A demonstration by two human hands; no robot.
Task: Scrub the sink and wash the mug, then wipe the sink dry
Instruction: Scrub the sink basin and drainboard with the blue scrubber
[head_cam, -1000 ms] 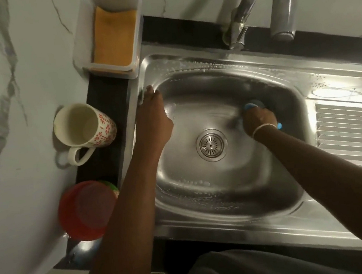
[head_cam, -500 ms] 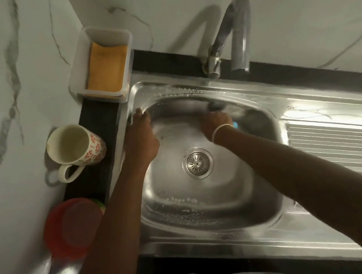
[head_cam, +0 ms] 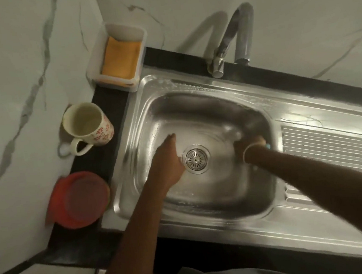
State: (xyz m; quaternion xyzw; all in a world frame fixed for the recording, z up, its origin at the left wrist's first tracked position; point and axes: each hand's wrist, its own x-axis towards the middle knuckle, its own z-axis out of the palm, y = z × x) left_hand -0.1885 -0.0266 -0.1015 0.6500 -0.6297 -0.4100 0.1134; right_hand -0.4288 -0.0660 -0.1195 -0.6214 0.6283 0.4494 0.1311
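The steel sink (head_cam: 192,82) has a wet, soapy basin with a round drain (head_cam: 197,159) in the middle. My right hand (head_cam: 249,146) grips a blue scrubber (head_cam: 267,146) against the basin's right wall; only a sliver of blue shows past the wrist. My left hand (head_cam: 167,160) hangs over the basin just left of the drain, fingers stretched out and holding nothing. A cream mug (head_cam: 87,126) with red flowers stands upright on the dark counter strip left of the sink.
A white tub (head_cam: 116,41) holding an orange cloth (head_cam: 120,58) sits at the back left corner. A red lidded container (head_cam: 79,198) stands near the front left. The tap (head_cam: 230,40) rises behind the sink; a ribbed drainboard (head_cam: 332,143) lies to the right.
My left hand came off the sink's left rim and moved over the basin beside the drain. My right hand carried the scrubber from the back wall to the right wall.
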